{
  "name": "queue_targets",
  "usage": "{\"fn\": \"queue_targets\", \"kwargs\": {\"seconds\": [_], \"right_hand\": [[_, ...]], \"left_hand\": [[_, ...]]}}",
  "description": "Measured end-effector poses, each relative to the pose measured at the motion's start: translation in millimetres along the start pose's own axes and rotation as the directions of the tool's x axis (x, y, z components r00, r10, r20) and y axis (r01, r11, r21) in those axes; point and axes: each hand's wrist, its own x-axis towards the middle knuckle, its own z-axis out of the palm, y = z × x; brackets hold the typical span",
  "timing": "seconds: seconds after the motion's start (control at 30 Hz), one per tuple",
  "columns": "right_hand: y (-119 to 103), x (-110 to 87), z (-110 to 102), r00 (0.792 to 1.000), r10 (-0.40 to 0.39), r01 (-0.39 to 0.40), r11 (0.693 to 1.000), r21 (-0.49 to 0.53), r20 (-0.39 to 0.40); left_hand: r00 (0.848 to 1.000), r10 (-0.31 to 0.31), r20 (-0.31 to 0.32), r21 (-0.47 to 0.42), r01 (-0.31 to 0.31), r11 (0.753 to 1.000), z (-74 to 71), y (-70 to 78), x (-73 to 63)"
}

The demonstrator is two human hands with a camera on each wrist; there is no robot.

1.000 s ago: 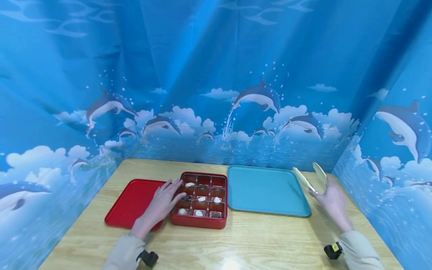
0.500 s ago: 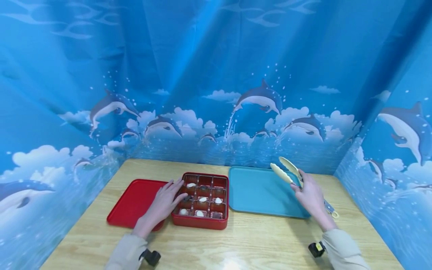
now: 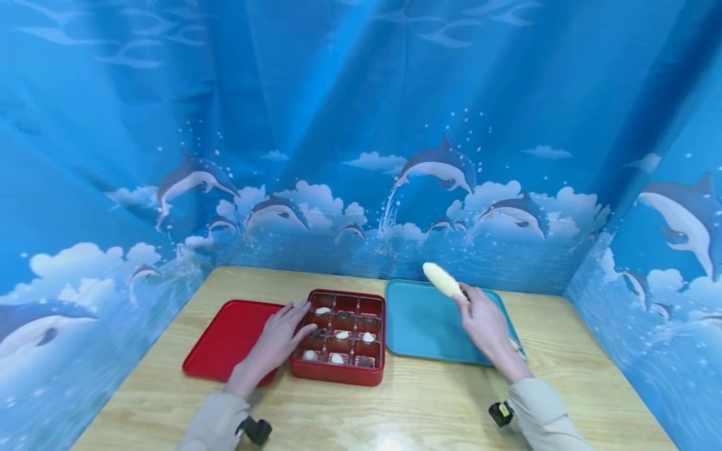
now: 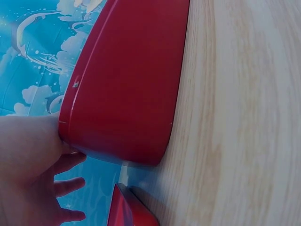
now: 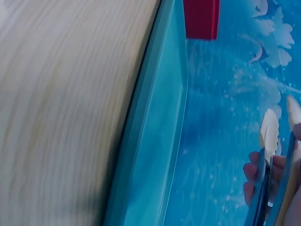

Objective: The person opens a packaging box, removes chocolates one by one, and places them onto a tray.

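Observation:
My left hand (image 3: 276, 338) rests at the left edge of a red sectioned box (image 3: 338, 374), its fingers spread along the rim and the thumb reaching over it. In the left wrist view the box's wall (image 4: 129, 84) covers part of that hand. Small white and dark chocolates (image 3: 368, 337) sit in several compartments; some at the back look bare. Over the blue tray (image 3: 417, 329), my right hand (image 3: 486, 327) grips a pair of tongs (image 3: 442, 280) with cream tips pointing left and away. The right wrist view shows the two tong arms (image 5: 269, 134) apart, nothing between the tips.
A red lid or tray (image 3: 228, 338) lies left of the box, partly under my left forearm. The blue tray stands right beside the box on the wooden table (image 3: 395, 407). A dolphin-print curtain (image 3: 350, 125) encloses the back and sides.
My right hand has carried the tongs leftward from the tray's right side to above the tray. The tongs have turned, so their arms overlap in the head view. My left hand stays at the box.

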Motion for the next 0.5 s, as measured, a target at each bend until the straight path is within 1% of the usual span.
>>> {"fn": "queue_targets", "kwargs": {"seconds": [0.07, 0.13, 0.2, 0.27, 0.4, 0.5], "right_hand": [[-7.4, 1.1, 2.4, 1.000, -0.003, 0.003, 1.000, 0.005, 0.024], [-15.2, 2.7, 5.1, 0.999, -0.024, 0.024, 1.000, 0.000, 0.036], [-23.8, 4.2, 7.8, 0.997, -0.066, 0.067, 0.998, -0.009, 0.038], [-31.4, 6.1, 11.6, 0.991, -0.130, 0.131, 0.991, -0.030, 0.022], [-44.8, 11.4, 19.8, 0.963, -0.268, 0.265, 0.960, -0.087, -0.031], [-53.8, 15.6, 25.5, 0.942, -0.330, 0.321, 0.939, -0.125, -0.058]], "left_hand": [[1.000, 0.008, -0.008, 0.006, -0.008, 1.000, 0.2, -0.6, -0.3], [1.000, 0.003, -0.007, 0.003, -0.003, 1.000, -0.2, -0.6, -0.5], [1.000, 0.004, -0.006, 0.004, -0.004, 1.000, -0.5, -0.8, -0.6], [1.000, 0.002, -0.002, 0.004, -0.002, 1.000, -0.9, -0.3, -0.6], [1.000, -0.005, 0.011, 0.015, 0.004, 1.000, -0.8, 0.9, -0.6], [1.000, -0.007, 0.011, 0.018, 0.006, 1.000, -0.4, 1.8, -0.3]]}}
